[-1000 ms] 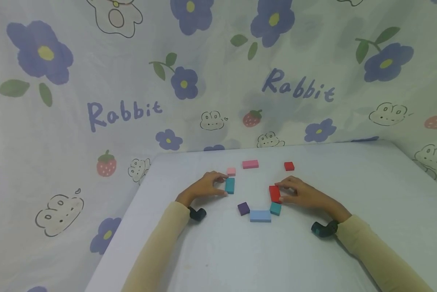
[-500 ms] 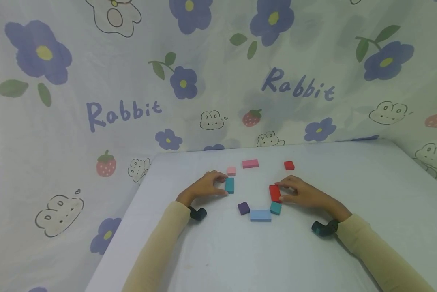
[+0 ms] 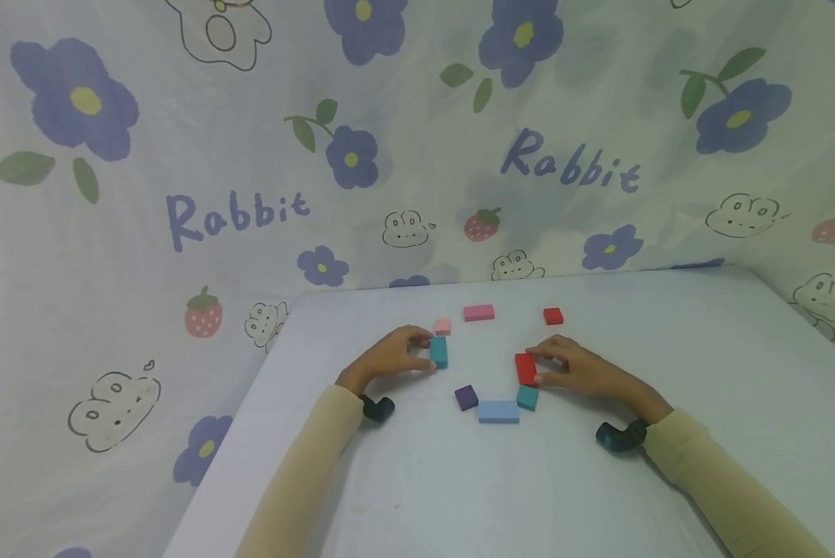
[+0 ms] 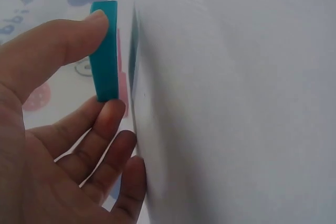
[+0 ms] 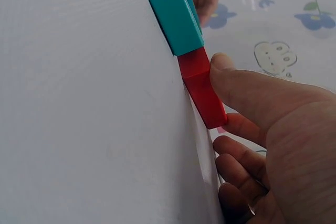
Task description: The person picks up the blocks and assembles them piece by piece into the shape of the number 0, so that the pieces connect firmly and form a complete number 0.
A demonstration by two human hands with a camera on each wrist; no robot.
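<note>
Between the thumb and fingertips of my left hand [image 3: 392,353] is a teal rectangular block [image 3: 438,353]. The left wrist view shows this teal block [image 4: 106,59] held on edge, a slight gap between it and the white surface. My right hand [image 3: 579,369] pinches a red rectangular block [image 3: 525,370] at its two ends, thumb on the near end. In the right wrist view the red block [image 5: 206,95] lies against or very close to a small teal block [image 5: 176,20]. A light blue rectangular block [image 3: 498,411] and a purple block [image 3: 466,397] lie nearer the person.
A light pink block [image 3: 443,327] lies just beyond the left hand's block. Farther back are a longer pink block [image 3: 479,312] and a small red block [image 3: 553,316]. A printed cloth [image 3: 403,155] hangs behind the white table [image 3: 529,496].
The teal block in my left hand has shifted slightly up and away from the person, now off the table. My right hand and the red block stay in place.
</note>
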